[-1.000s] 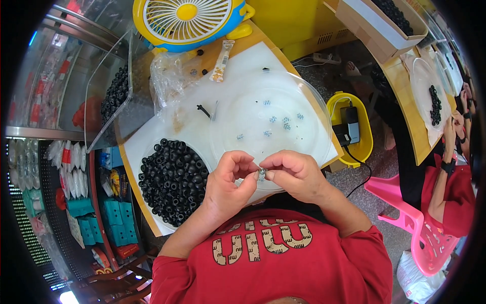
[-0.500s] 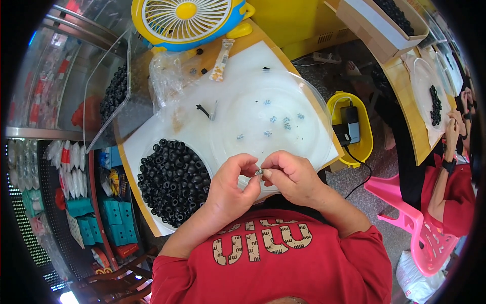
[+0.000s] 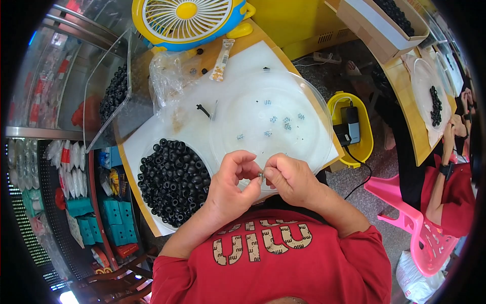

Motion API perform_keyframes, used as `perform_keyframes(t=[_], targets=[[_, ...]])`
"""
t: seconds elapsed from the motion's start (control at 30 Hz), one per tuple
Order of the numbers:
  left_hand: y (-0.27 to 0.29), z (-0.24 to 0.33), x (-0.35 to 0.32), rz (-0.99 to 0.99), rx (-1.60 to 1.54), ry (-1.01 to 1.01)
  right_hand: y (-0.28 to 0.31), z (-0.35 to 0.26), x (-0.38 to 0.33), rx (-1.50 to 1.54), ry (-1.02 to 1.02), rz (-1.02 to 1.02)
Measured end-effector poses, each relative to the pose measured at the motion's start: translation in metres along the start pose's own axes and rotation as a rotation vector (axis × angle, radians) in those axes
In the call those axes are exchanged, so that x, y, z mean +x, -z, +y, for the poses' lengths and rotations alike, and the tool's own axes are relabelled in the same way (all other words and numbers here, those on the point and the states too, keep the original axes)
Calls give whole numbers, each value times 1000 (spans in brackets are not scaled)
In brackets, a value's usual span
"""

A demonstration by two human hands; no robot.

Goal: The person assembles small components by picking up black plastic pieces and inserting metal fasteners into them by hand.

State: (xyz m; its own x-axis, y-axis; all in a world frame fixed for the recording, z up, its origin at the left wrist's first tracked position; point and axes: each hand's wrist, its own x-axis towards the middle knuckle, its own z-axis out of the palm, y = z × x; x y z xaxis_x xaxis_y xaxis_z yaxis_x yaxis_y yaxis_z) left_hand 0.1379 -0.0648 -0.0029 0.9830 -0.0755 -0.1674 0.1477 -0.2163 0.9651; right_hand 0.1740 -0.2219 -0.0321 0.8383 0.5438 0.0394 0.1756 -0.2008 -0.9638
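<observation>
Close together over the near rim of a clear round tray, my left hand and my right hand meet fingertip to fingertip. Both are closed in a pinch on a tiny silvery piece, mostly covered by the fingers; its exact kind is too small to make out. Several small clusters of bluish-silver bits are spread over the round tray. Left of my left hand, a round container holds a heap of black ring-shaped beads.
A yellow and blue fan, crumpled clear plastic bag and slim sachet are at the table's far side. A clear bin with black beads stands left. Rightward are a yellow bucket, pink chair and another person's arm.
My hands stay in nearly the same place. My right fingers have shifted slightly and now cover more of the tiny silvery piece.
</observation>
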Motion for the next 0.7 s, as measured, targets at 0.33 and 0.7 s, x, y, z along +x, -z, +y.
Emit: perform_keyframes(t=[0.33, 0.7], targets=[[5, -2, 6, -20, -349, 192, 2, -5, 1, 109, 106, 92], [2, -9, -1, -7, -125, 59, 7, -8, 4, 54, -151, -18]])
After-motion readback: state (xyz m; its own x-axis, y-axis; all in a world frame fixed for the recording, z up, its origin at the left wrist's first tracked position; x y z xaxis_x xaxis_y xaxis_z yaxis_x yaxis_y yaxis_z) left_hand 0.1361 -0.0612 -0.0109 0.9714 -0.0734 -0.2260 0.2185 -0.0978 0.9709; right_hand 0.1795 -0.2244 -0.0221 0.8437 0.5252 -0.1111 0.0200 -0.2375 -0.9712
